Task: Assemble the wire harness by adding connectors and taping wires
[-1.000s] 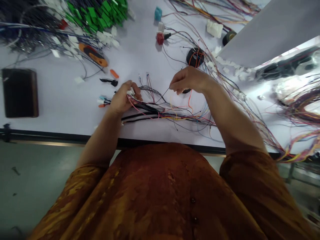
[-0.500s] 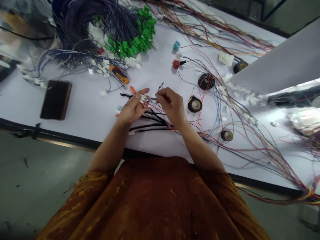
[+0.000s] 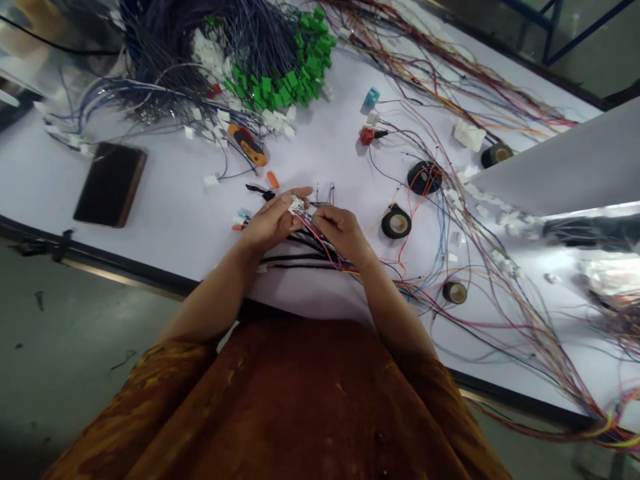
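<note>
A white connector housing (image 3: 297,205) with red and dark wires in it is pinched in my left hand (image 3: 273,221). My right hand (image 3: 343,230) is closed just right of the housing, fingertips pressed on thin wires (image 3: 314,228) that run into it. Two loose wire ends with metal terminals (image 3: 331,189) stick up beyond my right fingers. Beneath both hands lie black-sleeved wire bundles (image 3: 300,258) stretching to the right. An orange cap-like piece (image 3: 273,179) and a black-tipped tool (image 3: 260,191) lie just past my left hand.
At the back left is a heap of dark wires with green connectors (image 3: 295,87). An orange-black cutter (image 3: 247,145) and a phone (image 3: 110,185) lie to the left. Black tape rolls (image 3: 397,221), a red connector (image 3: 367,136) and long loose wires (image 3: 525,293) spread over the right.
My right hand has lowered slightly and lies closer to the housing, and the wire ends now stand free beyond its fingers. My left hand keeps the housing. The whole view has shifted a little.
</note>
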Demonstrator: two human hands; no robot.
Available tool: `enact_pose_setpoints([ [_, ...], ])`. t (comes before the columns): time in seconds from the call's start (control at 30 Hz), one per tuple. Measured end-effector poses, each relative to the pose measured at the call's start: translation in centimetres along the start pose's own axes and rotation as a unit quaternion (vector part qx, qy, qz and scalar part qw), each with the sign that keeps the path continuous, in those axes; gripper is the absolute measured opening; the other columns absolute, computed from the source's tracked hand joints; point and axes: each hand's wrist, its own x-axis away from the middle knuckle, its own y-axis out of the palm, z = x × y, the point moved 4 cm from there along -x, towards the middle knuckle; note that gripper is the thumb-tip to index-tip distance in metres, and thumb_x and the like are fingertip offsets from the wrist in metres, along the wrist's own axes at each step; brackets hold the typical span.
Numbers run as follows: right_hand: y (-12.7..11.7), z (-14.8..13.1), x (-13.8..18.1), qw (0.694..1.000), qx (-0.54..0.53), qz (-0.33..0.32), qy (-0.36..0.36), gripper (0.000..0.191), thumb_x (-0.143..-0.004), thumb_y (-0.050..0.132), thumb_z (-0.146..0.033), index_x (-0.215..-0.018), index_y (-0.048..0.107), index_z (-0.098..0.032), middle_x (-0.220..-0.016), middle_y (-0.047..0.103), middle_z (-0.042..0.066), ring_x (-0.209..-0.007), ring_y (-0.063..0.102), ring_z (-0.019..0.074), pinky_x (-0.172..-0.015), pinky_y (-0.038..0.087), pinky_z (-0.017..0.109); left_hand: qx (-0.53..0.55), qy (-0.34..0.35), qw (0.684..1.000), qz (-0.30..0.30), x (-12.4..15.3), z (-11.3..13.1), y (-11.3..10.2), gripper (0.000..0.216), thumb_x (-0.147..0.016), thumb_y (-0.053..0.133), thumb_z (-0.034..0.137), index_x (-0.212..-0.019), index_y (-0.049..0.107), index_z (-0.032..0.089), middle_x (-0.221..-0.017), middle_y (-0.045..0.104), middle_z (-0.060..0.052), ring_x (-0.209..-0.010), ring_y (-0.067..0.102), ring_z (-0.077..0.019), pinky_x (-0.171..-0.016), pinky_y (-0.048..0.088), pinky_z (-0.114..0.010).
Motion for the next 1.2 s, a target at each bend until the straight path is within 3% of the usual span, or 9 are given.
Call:
enact_pose_setpoints([
  [0.2,0.5,0.4,0.3,1.0,-0.011,0.01,0.009,0.025,-0.092,0.051,-0.024,-0.067,0.047,-0.019,-0.064,0.04,-0.004,-0.063,0.036,0.0087,-0.062,0.03,0.025,-0.045,0.012,0.999,0.012,0.0,-0.2,-0.2,0.032,-0.095,0.06,0.041,-0.112,0.072,0.018,-0.094,0.063,-0.008,-0.066,0.055,-0.0107,-0.059,0.048,-0.022],
  [0.43,0.7,-0.5,0.4,0.994,0.084,0.06,-0.021,0.022,-0.087,0.055,-0.015,-0.067,0.047,-0.019,-0.068,0.048,-0.003,-0.064,0.042,0.0088,-0.063,0.032,0.025,-0.144,0.03,0.989,0.016,0.3,0.3,-0.2,0.045,-0.087,0.066,0.056,-0.114,0.072,0.021,-0.1,0.062,-0.009,-0.073,0.057,-0.0145,-0.063,0.048,-0.025],
  [0.7,1.1,-1.1,0.9,0.983,0.166,0.07,-0.032,0.023,-0.095,0.052,-0.019,-0.072,0.048,-0.021,-0.077,0.054,0.0,-0.071,0.047,0.0117,-0.068,0.037,0.026,-0.161,0.033,0.986,-0.027,0.5,-0.2,0.5,0.048,-0.085,0.067,0.06,-0.11,0.072,0.02,-0.093,0.062,-0.007,-0.068,0.055,-0.0124,-0.06,0.045,-0.025],
  [0.87,1.1,-0.2,1.3,0.985,0.146,0.09,-0.026,0.022,-0.094,0.053,-0.018,-0.073,0.047,-0.021,-0.077,0.054,-0.001,-0.071,0.047,0.0118,-0.069,0.038,0.027,-0.201,0.029,0.978,-0.053,0.6,-0.7,0.8,0.045,-0.09,0.062,0.058,-0.112,0.068,0.019,-0.092,0.064,-0.006,-0.07,0.058,-0.0142,-0.061,0.046,-0.026],
  [1.2,1.8,0.7,2.2,0.985,0.102,0.133,-0.045,0.022,-0.097,0.05,-0.022,-0.075,0.05,-0.021,-0.076,0.053,-0.001,-0.069,0.046,0.0109,-0.068,0.038,0.026,-0.21,0.054,0.976,-0.005,0.7,-1.3,1.3,0.046,-0.093,0.051,0.067,-0.102,0.053,0.022,-0.098,0.061,-0.006,-0.077,0.06,-0.0152,-0.065,0.05,-0.027],
])
